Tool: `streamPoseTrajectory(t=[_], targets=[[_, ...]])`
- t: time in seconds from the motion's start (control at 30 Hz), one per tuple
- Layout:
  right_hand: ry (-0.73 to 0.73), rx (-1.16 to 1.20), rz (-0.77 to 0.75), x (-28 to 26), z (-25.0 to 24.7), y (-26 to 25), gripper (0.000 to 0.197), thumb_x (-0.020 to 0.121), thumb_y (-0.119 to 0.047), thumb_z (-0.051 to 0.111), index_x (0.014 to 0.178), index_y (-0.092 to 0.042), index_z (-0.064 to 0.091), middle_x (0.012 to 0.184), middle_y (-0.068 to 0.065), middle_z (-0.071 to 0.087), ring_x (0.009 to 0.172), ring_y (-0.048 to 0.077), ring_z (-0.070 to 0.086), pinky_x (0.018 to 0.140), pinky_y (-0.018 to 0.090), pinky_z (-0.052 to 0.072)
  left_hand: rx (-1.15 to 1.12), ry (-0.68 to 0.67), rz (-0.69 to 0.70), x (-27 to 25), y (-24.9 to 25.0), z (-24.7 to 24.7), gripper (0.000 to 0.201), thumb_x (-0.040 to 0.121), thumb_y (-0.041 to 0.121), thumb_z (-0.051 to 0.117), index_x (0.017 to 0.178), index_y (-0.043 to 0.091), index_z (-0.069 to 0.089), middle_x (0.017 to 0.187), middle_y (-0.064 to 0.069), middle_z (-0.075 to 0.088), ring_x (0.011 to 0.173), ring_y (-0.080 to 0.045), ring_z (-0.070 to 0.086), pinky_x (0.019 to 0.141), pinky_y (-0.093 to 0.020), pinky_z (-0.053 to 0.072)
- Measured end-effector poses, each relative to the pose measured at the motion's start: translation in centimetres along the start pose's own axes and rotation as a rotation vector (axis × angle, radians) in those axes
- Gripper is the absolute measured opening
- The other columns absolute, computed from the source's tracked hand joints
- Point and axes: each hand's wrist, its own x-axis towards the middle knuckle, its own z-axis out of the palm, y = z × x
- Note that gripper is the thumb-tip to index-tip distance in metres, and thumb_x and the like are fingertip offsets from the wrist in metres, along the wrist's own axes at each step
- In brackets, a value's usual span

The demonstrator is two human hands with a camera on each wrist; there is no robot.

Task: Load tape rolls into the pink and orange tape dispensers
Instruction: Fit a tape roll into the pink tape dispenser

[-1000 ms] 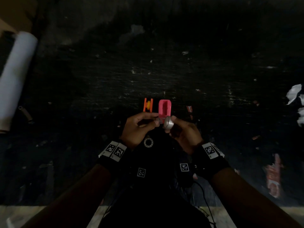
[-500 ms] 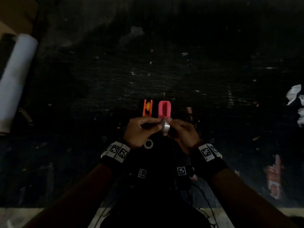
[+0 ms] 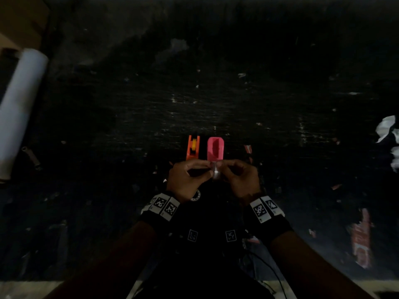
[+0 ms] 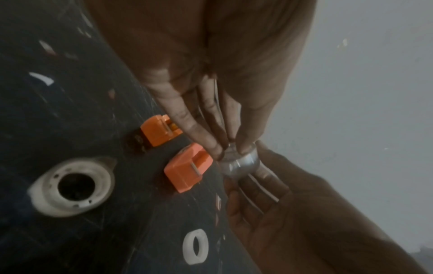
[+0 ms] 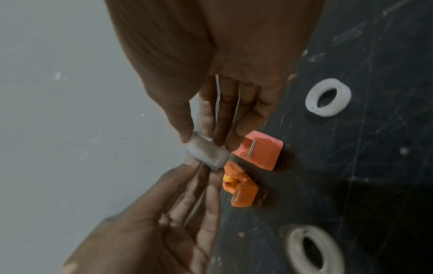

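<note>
Left hand (image 3: 185,178): fingers and thumb curled in, pinching the left side of the tape roll (image 3: 216,174); in the left wrist view its fingertips (image 4: 215,148) close on the roll's edge.
Tape roll: a small clear, silvery roll held in the air between both hands, just on the near side of the pink dispenser (image 3: 215,149), not touching it as far as the views show.
Right hand (image 3: 241,180): fingers curled, thumb and fingertips (image 5: 187,137) clamped on the roll's right side (whether a loose tape end is pinched as well is too blurred to tell).
Orange dispenser (image 3: 192,147): stands on the dark table (image 3: 216,93) just left of the pink dispenser, apart from it; a yellow hub sits in its slot.
Pink dispenser: upright on the table, its cavity open on top and dark inside; no roll seen in it.
White ring (image 4: 196,248): lies flat on the table, on the near side of the pink dispenser, under the hands.
White paper roll (image 3: 19,113): far left of the pink dispenser, at the table's edge.
Crumpled paper (image 3: 388,134): far right of the pink dispenser.
</note>
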Motion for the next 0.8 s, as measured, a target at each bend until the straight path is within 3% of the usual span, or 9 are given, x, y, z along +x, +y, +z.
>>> streamPoseTrajectory(t=[0.1,0.17,0.23,0.37,0.53,0.63,0.8], targets=[[-0.027,-0.086,-0.035,0.3,-0.2,0.7,0.012,0.087,-0.015,0.075,0.096,-0.021,0.077,0.090,-0.005,0.077,0.087,0.005,0.073,0.083,0.023,0.055,-0.004,0.013,-0.036,0.5,-0.1,0.5,0.023,0.080,0.015,0.081,0.090,0.035,0.076,0.089,0.017,0.076,0.088,0.005,0.071,0.084,-0.017,0.056],[-0.021,-0.136,-0.043,0.5,-0.3,1.0,0.014,0.084,-0.023,0.078,0.098,-0.026,0.077,0.093,-0.007,0.077,0.090,0.005,0.073,0.085,0.026,0.056,0.001,0.008,-0.046,0.8,0.0,0.8,0.022,0.083,0.014,0.079,0.090,0.035,0.077,0.087,0.019,0.075,0.086,0.007,0.070,0.081,-0.013,0.055],[-0.007,-0.238,-0.076,1.0,-0.6,1.2,0.024,0.082,-0.031,0.079,0.105,-0.023,0.077,0.099,-0.005,0.077,0.093,0.006,0.072,0.088,0.030,0.057,0.006,0.020,-0.043,1.3,0.0,1.1,0.016,0.084,0.015,0.077,0.094,0.028,0.080,0.090,0.015,0.076,0.087,0.005,0.071,0.079,-0.011,0.054],[-0.037,-0.362,-0.121,2.5,-0.9,0.6,0.031,0.081,-0.028,0.079,0.111,-0.021,0.076,0.108,-0.001,0.077,0.098,0.007,0.071,0.092,0.034,0.057,0.005,-0.011,-0.089,2.5,0.6,1.3,0.019,0.084,0.023,0.078,0.103,0.023,0.080,0.100,0.008,0.078,0.093,0.002,0.072,0.083,-0.013,0.056],[-0.079,-0.487,-0.105,4.2,-0.5,-1.0,0.031,0.085,-0.021,0.077,0.116,-0.023,0.073,0.114,0.003,0.073,0.098,0.005,0.061,0.100,0.035,0.051,0.053,0.009,-0.099,4.3,0.8,1.3,0.019,0.084,0.023,0.079,0.103,0.021,0.080,0.098,0.012,0.076,0.084,0.018,0.066,0.070,0.000,0.047],[-0.078,-0.543,-0.124,5.2,-0.2,-1.0,0.034,0.085,-0.024,0.076,0.118,-0.024,0.072,0.113,0.004,0.071,0.097,0.009,0.063,0.094,0.031,0.052,0.120,0.034,-0.102,5.7,0.6,1.3,0.020,0.082,0.031,0.081,0.101,0.026,0.081,0.095,0.015,0.076,0.083,0.015,0.066,0.070,0.001,0.046],[-0.054,-0.625,-0.163,7.1,0.2,-0.4,0.030,0.088,-0.033,0.072,0.116,-0.025,0.073,0.110,0.007,0.071,0.097,0.020,0.069,0.083,0.026,0.049,0.196,0.026,-0.091,7.4,0.9,1.3,0.021,0.084,0.031,0.079,0.103,0.023,0.080,0.100,0.011,0.077,0.079,0.014,0.064,0.078,-0.001,0.048]])
